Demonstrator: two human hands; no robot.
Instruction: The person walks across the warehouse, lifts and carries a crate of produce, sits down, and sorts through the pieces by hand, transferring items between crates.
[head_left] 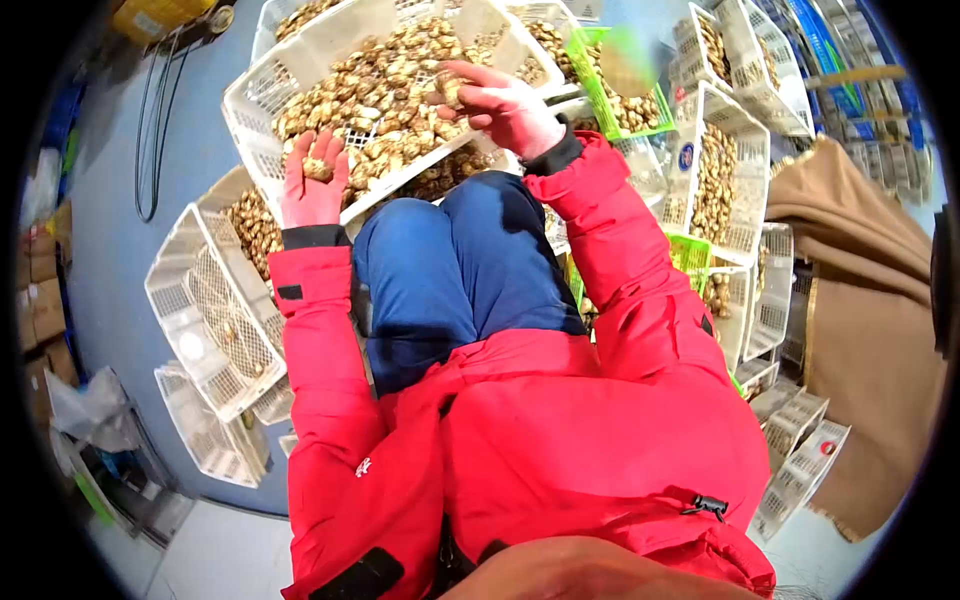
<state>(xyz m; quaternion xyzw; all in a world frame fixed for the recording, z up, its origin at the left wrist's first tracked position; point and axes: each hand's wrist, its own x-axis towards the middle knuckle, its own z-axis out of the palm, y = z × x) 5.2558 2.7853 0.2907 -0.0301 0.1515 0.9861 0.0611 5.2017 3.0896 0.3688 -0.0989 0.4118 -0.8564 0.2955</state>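
A white crate [240, 112] full of small brown-and-cream bulb-like pieces [385, 95] rests in front of my knees. At the crate's near left corner, my left hand [314, 182] is palm up with one such piece [318, 169] lying on its fingers, which are slightly curled. Over the right part of the crate, my right hand [498, 105] has its fingers bent around another piece [451, 90]. Both hands are above the heap and apart from each other.
White crates [215, 320] stand at the left. More filled crates [715, 180] and a green basket [620, 85] are at the right. Brown cloth [870, 330] hangs at the far right. A plastic bag [92, 408] lies at the lower left.
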